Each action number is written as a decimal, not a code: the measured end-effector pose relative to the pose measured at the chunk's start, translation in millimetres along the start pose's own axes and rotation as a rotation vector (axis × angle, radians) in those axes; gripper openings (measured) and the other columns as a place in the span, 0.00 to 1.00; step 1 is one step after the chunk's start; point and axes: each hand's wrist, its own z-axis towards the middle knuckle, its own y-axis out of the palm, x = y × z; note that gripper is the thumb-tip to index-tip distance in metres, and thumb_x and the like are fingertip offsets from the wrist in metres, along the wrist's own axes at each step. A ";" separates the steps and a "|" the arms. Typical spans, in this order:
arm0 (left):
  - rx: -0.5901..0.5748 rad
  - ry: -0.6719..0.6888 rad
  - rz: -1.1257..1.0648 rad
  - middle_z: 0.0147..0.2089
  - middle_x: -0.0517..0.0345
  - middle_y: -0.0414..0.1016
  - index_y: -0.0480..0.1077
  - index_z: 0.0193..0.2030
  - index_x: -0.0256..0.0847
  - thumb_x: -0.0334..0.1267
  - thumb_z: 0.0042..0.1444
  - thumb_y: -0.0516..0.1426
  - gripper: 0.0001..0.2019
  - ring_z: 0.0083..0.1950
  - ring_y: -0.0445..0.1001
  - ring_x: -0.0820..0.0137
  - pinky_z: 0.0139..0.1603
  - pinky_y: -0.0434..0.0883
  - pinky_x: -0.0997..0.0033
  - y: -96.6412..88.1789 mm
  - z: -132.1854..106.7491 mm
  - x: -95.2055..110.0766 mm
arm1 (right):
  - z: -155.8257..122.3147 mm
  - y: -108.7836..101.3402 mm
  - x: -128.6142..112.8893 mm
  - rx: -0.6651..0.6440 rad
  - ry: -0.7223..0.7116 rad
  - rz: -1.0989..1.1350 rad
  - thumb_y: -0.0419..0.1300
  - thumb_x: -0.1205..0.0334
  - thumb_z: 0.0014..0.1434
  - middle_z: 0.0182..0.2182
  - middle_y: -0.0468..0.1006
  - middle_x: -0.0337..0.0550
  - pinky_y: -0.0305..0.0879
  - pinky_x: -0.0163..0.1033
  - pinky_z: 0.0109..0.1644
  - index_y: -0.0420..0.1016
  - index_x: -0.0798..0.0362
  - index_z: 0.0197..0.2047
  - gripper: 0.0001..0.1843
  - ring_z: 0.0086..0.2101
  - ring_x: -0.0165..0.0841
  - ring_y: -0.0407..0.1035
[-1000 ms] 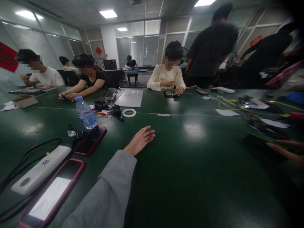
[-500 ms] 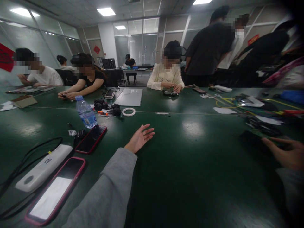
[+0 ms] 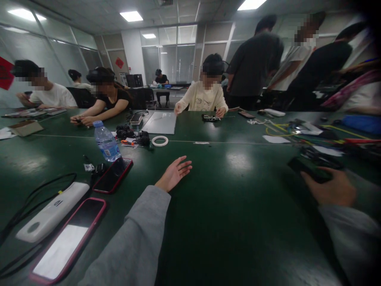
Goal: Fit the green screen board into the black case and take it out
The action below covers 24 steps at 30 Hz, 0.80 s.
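My left hand (image 3: 174,173) rests on the green tabletop (image 3: 226,222), palm turned sideways, fingers apart and holding nothing. At the right, my right hand (image 3: 333,187) grips a dark, flat, roughly rectangular object (image 3: 308,168) between thumb and fingers. Motion blur and dim light hide what kind of object it is. Behind it lie tangled black cables (image 3: 321,155) on the table. Left of my left hand are a dark-screened phone in a red case (image 3: 113,175) and a clear water bottle with a blue cap (image 3: 106,141).
A white device with a cable (image 3: 53,212) and a pink-cased phone with a lit screen (image 3: 68,240) lie at the near left. Further off are a roll of white tape (image 3: 160,141) and a silver panel (image 3: 160,123). Several people sit or stand around.
My right hand has moved left, further into view, with the dark object. My left hand stays put. The person opposite has reached one hand out toward the silver panel.
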 end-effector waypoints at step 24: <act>0.091 0.176 0.188 0.47 0.52 0.71 0.56 0.61 0.49 0.32 0.42 0.66 0.39 0.46 0.72 0.66 0.49 0.69 0.61 12.0 -2.4 -15.0 | -184.7 22.9 -322.8 -0.469 -0.568 0.508 0.59 0.62 0.55 0.45 0.65 0.49 0.65 0.45 0.49 0.57 0.54 0.51 0.22 0.46 0.39 0.63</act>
